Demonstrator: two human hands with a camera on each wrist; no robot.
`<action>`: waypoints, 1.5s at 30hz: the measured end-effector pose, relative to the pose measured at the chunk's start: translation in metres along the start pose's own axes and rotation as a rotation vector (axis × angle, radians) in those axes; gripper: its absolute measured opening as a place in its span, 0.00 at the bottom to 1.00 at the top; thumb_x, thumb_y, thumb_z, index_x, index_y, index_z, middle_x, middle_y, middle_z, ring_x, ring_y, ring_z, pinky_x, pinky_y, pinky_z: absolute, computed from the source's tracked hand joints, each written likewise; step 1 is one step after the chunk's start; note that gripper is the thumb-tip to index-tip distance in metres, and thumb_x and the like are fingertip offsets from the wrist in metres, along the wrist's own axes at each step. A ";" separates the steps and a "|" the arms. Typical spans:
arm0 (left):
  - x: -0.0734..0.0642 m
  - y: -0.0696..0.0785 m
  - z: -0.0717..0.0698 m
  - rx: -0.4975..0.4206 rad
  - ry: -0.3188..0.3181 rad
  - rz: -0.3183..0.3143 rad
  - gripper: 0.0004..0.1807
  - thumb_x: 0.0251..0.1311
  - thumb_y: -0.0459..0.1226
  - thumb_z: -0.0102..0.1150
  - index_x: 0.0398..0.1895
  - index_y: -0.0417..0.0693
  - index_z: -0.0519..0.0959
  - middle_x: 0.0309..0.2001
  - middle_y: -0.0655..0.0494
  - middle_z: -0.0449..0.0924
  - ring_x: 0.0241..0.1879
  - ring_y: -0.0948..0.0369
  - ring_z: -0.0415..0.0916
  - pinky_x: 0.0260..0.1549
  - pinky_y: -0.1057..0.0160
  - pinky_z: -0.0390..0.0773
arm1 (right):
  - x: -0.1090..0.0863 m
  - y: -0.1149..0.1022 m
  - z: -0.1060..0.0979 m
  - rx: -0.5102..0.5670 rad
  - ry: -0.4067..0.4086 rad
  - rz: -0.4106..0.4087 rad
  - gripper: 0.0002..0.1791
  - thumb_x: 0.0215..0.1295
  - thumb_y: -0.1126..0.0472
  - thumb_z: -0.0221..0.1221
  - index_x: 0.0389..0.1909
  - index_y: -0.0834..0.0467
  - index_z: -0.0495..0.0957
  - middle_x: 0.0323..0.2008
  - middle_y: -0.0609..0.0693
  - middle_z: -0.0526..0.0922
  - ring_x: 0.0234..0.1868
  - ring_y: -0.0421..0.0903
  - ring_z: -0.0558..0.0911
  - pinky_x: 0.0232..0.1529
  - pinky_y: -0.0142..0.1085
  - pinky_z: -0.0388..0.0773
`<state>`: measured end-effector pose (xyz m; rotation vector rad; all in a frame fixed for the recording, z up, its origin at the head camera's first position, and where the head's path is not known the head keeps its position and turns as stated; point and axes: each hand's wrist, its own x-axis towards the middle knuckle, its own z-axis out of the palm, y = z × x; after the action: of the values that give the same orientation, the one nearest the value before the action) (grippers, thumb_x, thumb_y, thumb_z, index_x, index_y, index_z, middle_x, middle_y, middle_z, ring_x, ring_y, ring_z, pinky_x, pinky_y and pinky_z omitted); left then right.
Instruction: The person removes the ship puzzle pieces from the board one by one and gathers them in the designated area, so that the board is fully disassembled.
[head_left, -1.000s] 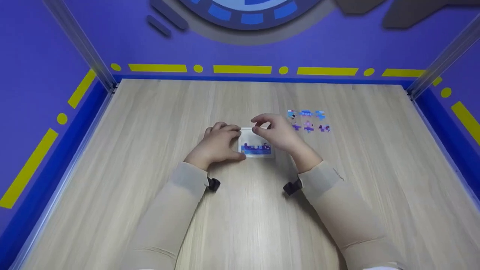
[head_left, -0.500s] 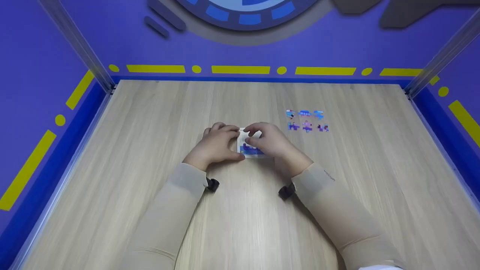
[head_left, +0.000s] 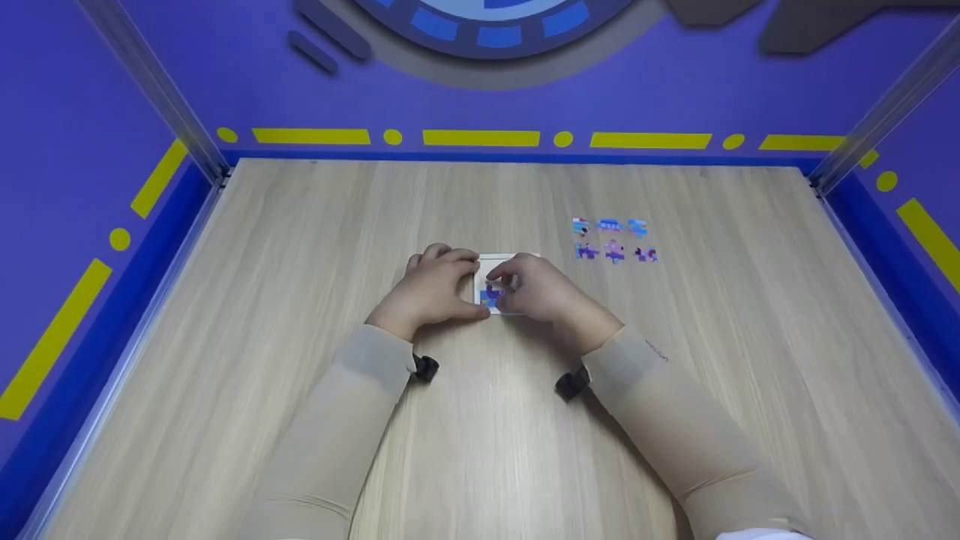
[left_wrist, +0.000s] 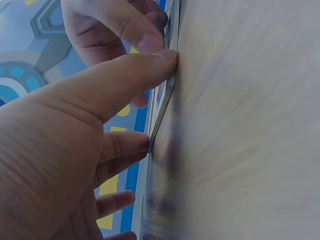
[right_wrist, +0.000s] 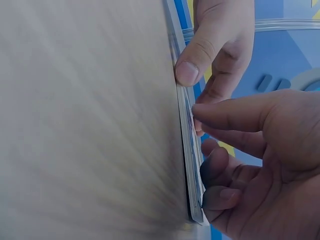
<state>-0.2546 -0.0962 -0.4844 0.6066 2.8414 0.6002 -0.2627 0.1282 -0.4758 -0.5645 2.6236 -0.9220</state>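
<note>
A small white puzzle tray point(head_left: 493, 256) lies flat on the table, with joined blue and purple jigsaw pieces point(head_left: 487, 295) along its near side. My left hand point(head_left: 431, 289) holds the tray at its left end, thumb on the near edge and fingertips at the far left corner. Over the right part of the tray is my right hand point(head_left: 544, 289). In the right wrist view its thumb tip point(right_wrist: 200, 110) touches the picture side of the tray point(right_wrist: 190, 175), and the last fingers are bent in. No piece shows between its fingers. This hand hides the tray's right part.
Several loose jigsaw pieces point(head_left: 614, 251) lie in two rows to the right of the tray, farther back. Behind the wooden table point(head_left: 480, 420) rises a blue wall point(head_left: 480, 97) with yellow marks; similar panels stand at both sides. A dark wrist device point(head_left: 573, 383) sits under the right sleeve.
My right hand has come left and down over the tray, its thumb and index finger now lower on the joined pieces. The left hand keeps its hold, and the loose pieces stay put.
</note>
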 end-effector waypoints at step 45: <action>-0.001 0.000 -0.002 -0.026 -0.020 -0.005 0.48 0.62 0.61 0.79 0.81 0.48 0.79 0.85 0.57 0.71 0.87 0.46 0.58 0.85 0.35 0.55 | -0.002 0.001 0.002 0.057 -0.008 -0.032 0.18 0.65 0.74 0.70 0.55 0.61 0.87 0.46 0.57 0.89 0.40 0.46 0.82 0.42 0.37 0.77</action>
<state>-0.2542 -0.0973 -0.4824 0.5970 2.8114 0.6256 -0.2608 0.1284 -0.4776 -0.5967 2.5797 -0.9987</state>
